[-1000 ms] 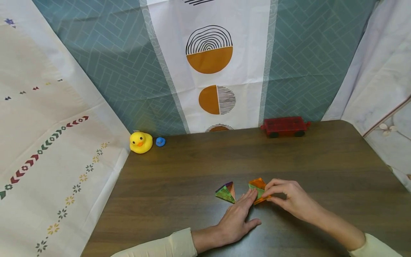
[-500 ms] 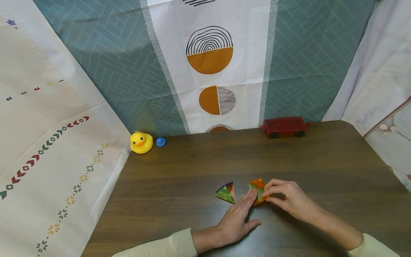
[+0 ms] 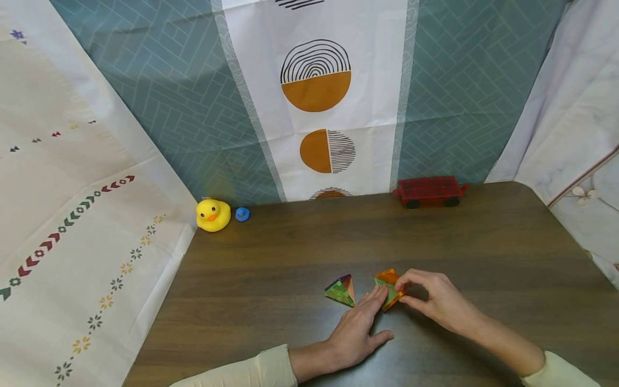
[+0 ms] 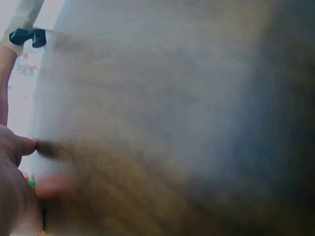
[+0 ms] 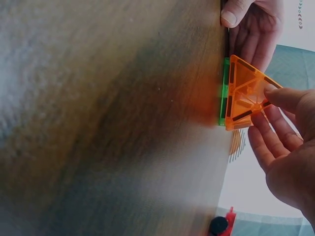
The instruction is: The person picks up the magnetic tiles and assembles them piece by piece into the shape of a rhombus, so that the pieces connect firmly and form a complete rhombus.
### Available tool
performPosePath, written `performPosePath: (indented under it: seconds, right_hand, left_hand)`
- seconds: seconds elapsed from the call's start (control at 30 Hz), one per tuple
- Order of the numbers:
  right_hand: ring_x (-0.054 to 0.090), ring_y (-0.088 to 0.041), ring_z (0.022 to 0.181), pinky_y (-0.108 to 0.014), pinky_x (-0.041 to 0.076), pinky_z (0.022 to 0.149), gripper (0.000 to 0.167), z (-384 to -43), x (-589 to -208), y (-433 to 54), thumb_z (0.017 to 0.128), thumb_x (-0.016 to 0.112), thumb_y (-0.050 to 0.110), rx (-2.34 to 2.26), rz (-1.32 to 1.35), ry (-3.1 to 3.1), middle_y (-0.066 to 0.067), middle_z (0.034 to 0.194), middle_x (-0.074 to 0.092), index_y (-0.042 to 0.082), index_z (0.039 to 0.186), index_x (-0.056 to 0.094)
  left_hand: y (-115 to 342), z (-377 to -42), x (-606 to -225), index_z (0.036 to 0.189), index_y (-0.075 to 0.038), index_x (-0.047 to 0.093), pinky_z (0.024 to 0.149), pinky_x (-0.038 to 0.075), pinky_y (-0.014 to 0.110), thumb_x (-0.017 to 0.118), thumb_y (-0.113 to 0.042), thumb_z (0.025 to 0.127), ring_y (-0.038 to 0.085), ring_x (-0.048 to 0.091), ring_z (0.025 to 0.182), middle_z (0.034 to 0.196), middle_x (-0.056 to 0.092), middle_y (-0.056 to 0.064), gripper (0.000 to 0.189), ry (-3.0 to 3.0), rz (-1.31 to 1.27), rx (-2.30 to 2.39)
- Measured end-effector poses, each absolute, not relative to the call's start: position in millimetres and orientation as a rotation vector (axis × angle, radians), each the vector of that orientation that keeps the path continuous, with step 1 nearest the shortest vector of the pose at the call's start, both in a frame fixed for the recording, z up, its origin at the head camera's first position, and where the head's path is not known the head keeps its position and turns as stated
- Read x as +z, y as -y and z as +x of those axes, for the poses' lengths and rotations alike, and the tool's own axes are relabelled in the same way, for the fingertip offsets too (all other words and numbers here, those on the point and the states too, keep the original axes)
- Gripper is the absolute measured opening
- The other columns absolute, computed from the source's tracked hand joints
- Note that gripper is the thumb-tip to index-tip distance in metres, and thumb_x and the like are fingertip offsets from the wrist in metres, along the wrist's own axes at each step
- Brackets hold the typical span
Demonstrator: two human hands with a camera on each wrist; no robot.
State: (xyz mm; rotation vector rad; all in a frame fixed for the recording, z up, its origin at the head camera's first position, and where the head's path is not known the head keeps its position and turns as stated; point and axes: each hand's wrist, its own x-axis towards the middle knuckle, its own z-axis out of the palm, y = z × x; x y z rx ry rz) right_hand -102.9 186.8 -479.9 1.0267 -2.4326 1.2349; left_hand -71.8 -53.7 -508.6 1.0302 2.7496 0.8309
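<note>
My right hand [image 3: 437,295] pinches an orange triangular magnetic tile [image 5: 243,93] by one corner, between thumb and fingers. The tile stands tilted over a green magnetic tile [image 5: 224,91] at the table surface. Another orange tile [image 3: 388,276] leans at the far side of the green one. With fingers stretched out, my left hand [image 3: 355,328] lies on the table, its fingertips at the near left edge of the green tile. Just beyond those fingers sits a small pyramid of magnetic tiles [image 3: 340,291], green, purple and orange. The left wrist view is mostly blurred table.
Along the back edge of the brown table [image 3: 271,247] stand a yellow rubber duck [image 3: 213,215], a small blue duck [image 3: 242,214] and a red wheeled toy wagon [image 3: 429,191]. Patterned cloths [image 3: 145,107] hang behind and at the sides.
The right thumb and fingers have shifted slightly, and the orange tile they pinch has tipped a little. The left hand and the small pyramid have stayed in place.
</note>
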Motion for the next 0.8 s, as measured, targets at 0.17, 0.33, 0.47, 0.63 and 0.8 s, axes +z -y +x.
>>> performPosePath:
  seconds: [0.17,0.33,0.47,0.63,0.8]
  right_hand:
    - [0.072,-0.009,0.091,-0.036,0.063,0.076,0.041,-102.9,-479.8,-186.6,0.076,0.090,-0.010,1.234,1.002,2.431,0.005,0.099,0.075,0.015,0.102,0.072]
    - [0.073,-0.009,0.091,-0.036,0.063,0.076,0.040,-103.2,-479.7,-186.5,0.075,0.090,-0.010,1.244,0.995,2.424,0.004,0.099,0.075,0.016,0.100,0.073]
    - [0.072,-0.009,0.090,-0.032,0.062,0.076,0.039,-103.7,-479.9,-185.9,0.076,0.090,-0.009,1.253,0.985,2.414,0.005,0.100,0.074,0.018,0.099,0.073]
    - [0.070,-0.009,0.088,-0.028,0.061,0.076,0.039,-103.9,-479.6,-184.9,0.077,0.090,-0.008,1.265,0.966,2.407,0.008,0.101,0.072,0.021,0.098,0.073]
    - [0.070,-0.008,0.087,-0.028,0.061,0.075,0.040,-103.8,-479.6,-184.1,0.075,0.091,-0.008,1.252,0.952,2.406,0.011,0.101,0.072,0.021,0.097,0.073]
  left_hand:
    - [53.6,-71.4,-509.0,0.166,-0.005,0.033,0.121,0.038,0.040,0.077,-0.035,0.100,0.023,0.036,0.155,0.169,0.035,0.009,0.084,-2.763,1.045,0.829]
    - [53.7,-71.2,-509.3,0.166,-0.004,0.034,0.121,0.038,0.040,0.077,-0.035,0.100,0.024,0.037,0.154,0.169,0.036,0.010,0.085,-2.770,1.061,0.831]
    - [53.7,-71.0,-509.5,0.166,-0.003,0.033,0.121,0.038,0.041,0.077,-0.035,0.100,0.024,0.037,0.154,0.169,0.036,0.011,0.085,-2.769,1.066,0.831]
    - [53.9,-70.9,-509.3,0.166,-0.003,0.033,0.121,0.037,0.041,0.077,-0.034,0.100,0.025,0.036,0.154,0.169,0.036,0.012,0.085,-2.769,1.069,0.838]
    - [54.0,-70.6,-509.5,0.166,-0.003,0.033,0.121,0.038,0.041,0.078,-0.034,0.100,0.024,0.036,0.155,0.169,0.036,0.012,0.086,-2.771,1.067,0.846]
